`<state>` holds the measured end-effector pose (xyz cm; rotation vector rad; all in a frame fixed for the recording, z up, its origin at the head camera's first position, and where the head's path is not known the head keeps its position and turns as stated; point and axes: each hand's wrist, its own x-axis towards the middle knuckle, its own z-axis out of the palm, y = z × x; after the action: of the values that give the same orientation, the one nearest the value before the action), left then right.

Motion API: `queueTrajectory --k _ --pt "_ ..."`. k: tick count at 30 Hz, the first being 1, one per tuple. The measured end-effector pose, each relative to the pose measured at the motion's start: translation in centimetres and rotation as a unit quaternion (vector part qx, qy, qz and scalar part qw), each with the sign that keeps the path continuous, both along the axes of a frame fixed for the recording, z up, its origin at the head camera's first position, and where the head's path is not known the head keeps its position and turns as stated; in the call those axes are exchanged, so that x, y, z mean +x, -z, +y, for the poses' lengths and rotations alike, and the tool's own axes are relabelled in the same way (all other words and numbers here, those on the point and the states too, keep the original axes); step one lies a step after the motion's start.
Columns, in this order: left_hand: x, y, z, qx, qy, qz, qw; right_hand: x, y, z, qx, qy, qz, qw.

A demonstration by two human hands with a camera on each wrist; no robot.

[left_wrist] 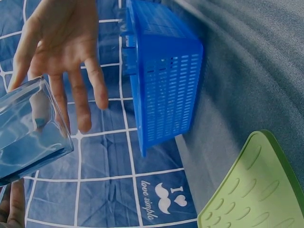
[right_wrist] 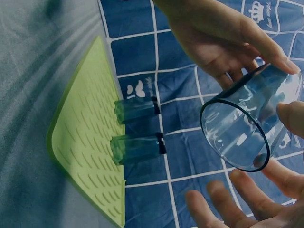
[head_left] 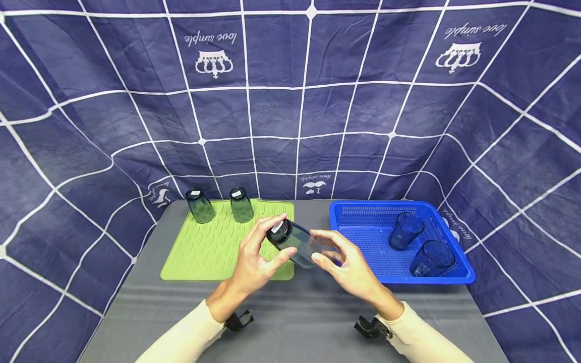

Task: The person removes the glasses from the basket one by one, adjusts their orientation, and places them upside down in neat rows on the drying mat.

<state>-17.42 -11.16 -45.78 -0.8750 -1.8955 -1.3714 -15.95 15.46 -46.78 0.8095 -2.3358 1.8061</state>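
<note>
The left hand (head_left: 254, 259) grasps a clear bluish glass (head_left: 303, 243) near its dark base, thumb on the near side and fingers round the far side. The right hand (head_left: 354, 262) has its thumb and fingers spread to either side of the open end; whether they grip the glass or only stand close to it, I cannot tell. The glass is held tilted, base up toward the left hand and mouth down toward the right, raised above the table beside the right edge of the green mat (head_left: 213, 257). A pale label shows on its base.

On the mat, along its far edge, two more glasses stand upside down, labels on their bases: one at the far left corner (head_left: 201, 207), the other to the right of it (head_left: 241, 205).

To the right of the mat, across a strip of grey table (head_left: 308, 322), sits a blue basket (head_left: 381, 279). Two glasses stand mouth up in it, in the half farther from the mat: a rear one (head_left: 405, 233) and a front one (head_left: 432, 260). Behind the mat hangs a dark blue cloth (head_left: 281, 113) with white grid lines.
</note>
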Motion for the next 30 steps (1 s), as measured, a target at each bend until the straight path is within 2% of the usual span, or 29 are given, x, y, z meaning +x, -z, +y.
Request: queueTrajectory --k 8,18,30 --pt "-0.2 0.0 -0.2 -0.008 -0.016 -0.006 0.9998 -0.4 0.4 0.4 0.03 0.008 0.034 0.999" --pt "-0.9 -0.1 -0.6 -0.011 -0.031 -0.008 0.9994 -0.5 0.5 0.8 0.065 0.027 0.048 0.996" --pt "-1.7 -0.4 -1.2 -0.017 -0.059 -0.018 0.9979 -0.5 0.3 1.7 0.125 0.067 0.109 0.984"
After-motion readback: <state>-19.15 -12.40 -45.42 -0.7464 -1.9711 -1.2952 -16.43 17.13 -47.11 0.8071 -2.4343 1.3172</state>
